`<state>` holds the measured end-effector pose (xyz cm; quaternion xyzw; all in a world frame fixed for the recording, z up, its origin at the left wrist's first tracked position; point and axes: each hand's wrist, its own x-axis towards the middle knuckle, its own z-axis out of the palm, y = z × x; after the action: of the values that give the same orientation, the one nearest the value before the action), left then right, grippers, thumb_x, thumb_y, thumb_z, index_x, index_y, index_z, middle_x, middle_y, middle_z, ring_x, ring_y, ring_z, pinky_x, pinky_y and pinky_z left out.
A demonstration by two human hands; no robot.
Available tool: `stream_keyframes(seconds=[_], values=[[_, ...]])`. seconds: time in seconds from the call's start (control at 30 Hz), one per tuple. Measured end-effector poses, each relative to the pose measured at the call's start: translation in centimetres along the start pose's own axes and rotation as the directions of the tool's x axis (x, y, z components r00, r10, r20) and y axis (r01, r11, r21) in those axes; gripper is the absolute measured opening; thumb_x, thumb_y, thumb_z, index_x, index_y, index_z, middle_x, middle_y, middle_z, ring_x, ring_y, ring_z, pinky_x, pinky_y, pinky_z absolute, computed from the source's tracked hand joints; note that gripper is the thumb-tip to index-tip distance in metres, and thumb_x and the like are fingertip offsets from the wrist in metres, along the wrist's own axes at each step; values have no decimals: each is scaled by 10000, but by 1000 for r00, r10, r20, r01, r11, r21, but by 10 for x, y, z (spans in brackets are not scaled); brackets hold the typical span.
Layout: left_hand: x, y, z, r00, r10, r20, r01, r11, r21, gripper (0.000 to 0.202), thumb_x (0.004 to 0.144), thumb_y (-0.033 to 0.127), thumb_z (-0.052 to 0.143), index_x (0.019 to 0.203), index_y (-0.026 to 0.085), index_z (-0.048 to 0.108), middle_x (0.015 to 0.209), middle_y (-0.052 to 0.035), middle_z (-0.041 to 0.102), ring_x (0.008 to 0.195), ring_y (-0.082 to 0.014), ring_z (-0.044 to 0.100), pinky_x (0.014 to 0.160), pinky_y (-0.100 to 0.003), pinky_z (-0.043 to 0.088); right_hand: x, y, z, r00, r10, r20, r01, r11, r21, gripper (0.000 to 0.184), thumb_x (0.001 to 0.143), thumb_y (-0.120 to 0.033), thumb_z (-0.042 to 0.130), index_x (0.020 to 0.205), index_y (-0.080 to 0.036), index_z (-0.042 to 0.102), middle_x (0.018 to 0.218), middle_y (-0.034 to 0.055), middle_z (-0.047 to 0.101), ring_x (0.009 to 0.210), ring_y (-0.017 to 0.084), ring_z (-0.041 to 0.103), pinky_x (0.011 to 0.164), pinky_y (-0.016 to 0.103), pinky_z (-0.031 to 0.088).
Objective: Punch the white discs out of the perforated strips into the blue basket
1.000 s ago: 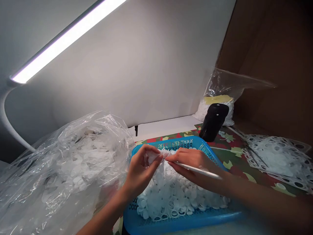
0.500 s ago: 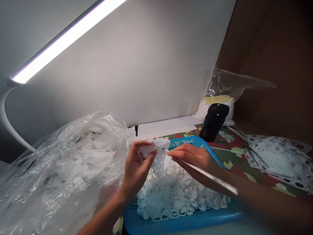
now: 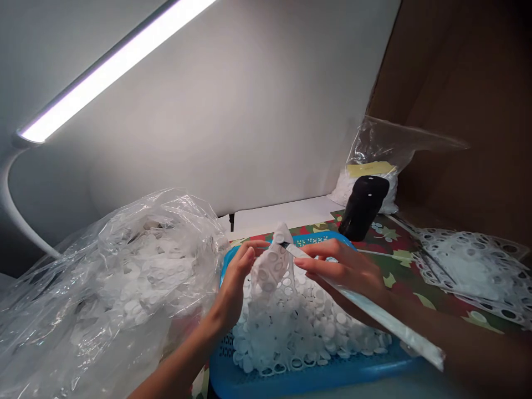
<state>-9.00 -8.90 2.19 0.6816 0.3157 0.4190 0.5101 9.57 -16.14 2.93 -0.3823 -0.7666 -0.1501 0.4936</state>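
My left hand pinches the left edge of a limp white sheet with round discs, above the basket. My right hand is closed around a long, whitish wrapped tool with a narrow dark tip, its far end sticking out toward the lower right. The tip touches the upper part of the sheet, or lies just in front of it; I cannot tell which. Below both hands, a blue plastic basket holds a heap of loose white discs and some ring-holed sheet scraps.
A large clear plastic bag of white pieces lies at left. Punched sheets with round holes are piled at right. Behind the basket stand a black object and another filled bag. A lamp shines from above left.
The held sheet has turned to a more upright, narrower pose, and the left fingers have shifted along it. The tool has tilted, with more of its length now showing toward the lower right.
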Motion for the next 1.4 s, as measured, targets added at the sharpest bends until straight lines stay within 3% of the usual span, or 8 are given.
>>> stream_keyframes(seconds=[0.17, 0.23, 0.33, 0.47, 0.6, 0.9, 1.1, 1.4], values=[[7, 0, 1, 972, -167, 168, 214, 923, -320, 486, 875, 515, 301, 997, 140, 586, 909, -112, 653, 853, -249, 609, 755, -359, 466, -1, -2, -2, 997, -35, 65, 29, 995, 94, 280, 806, -103, 596, 1046, -245, 570, 901, 3, 636, 785, 103, 611, 649, 207, 513], [9, 0, 0, 950, -173, 258, 255, 909, -329, 492, 853, 538, 336, 945, 144, 617, 907, -112, 651, 905, -263, 594, 790, -367, 455, -2, 0, -3, 985, -104, 136, 81, 983, 164, 259, 802, -111, 599, 1038, -214, 574, 919, 19, 633, 802, 109, 608, 664, 218, 508], [9, 1, -3, 939, -119, 323, 205, 947, -247, 357, 805, 478, 483, 863, 166, 647, 937, -86, 641, 961, -249, 560, 841, -342, 424, -4, 3, -2, 969, -167, 185, 128, 970, 205, 230, 795, -99, 595, 1006, -190, 587, 885, 32, 636, 761, 111, 602, 636, 227, 494], [6, 1, -4, 949, -111, 296, 168, 970, -177, 171, 767, 347, 613, 770, 176, 610, 779, -30, 605, 754, -162, 562, 693, -262, 435, -3, 4, 2, 985, -97, 145, 62, 971, 229, 179, 795, -98, 577, 948, -191, 590, 748, 5, 624, 657, 94, 576, 567, 209, 466], [5, -1, -3, 964, -90, 252, 124, 985, -120, 134, 787, 296, 624, 764, 170, 583, 722, -3, 542, 670, -112, 509, 607, -212, 414, -4, 5, 2, 974, -24, 224, -34, 967, 251, 161, 813, -89, 548, 928, -200, 570, 686, -20, 602, 609, 86, 534, 562, 213, 432], [8, -8, -5, 983, -130, 133, 141, 987, -80, 233, 805, 305, 619, 1006, 205, 557, 729, 19, 557, 612, -74, 497, 517, -152, 389, -11, 5, -5, 966, 177, 188, -228, 927, 297, 86, 879, -140, 452, 885, -200, 514, 697, -11, 595, 613, 97, 570, 539, 214, 426], [6, -5, -3, 982, -119, 146, 117, 993, 22, 146, 814, 266, 604, 913, 180, 668, 901, -32, 665, 823, -127, 600, 715, -191, 477, -11, 4, -5, 951, 236, 198, -275, 940, 202, 59, 887, -175, 465, 865, -214, 503, 700, -23, 621, 592, 83, 580, 546, 193, 439], [4, -9, -2, 970, -83, 227, 74, 996, 45, 193, 813, 256, 611, 994, 212, 663, 992, -35, 681, 899, -157, 623, 770, -229, 502, -7, 4, -2, 899, 315, 304, -384, 901, 203, 52, 876, -200, 504, 858, -229, 544, 694, -43, 617, 586, 76, 560, 517, 184, 411]])
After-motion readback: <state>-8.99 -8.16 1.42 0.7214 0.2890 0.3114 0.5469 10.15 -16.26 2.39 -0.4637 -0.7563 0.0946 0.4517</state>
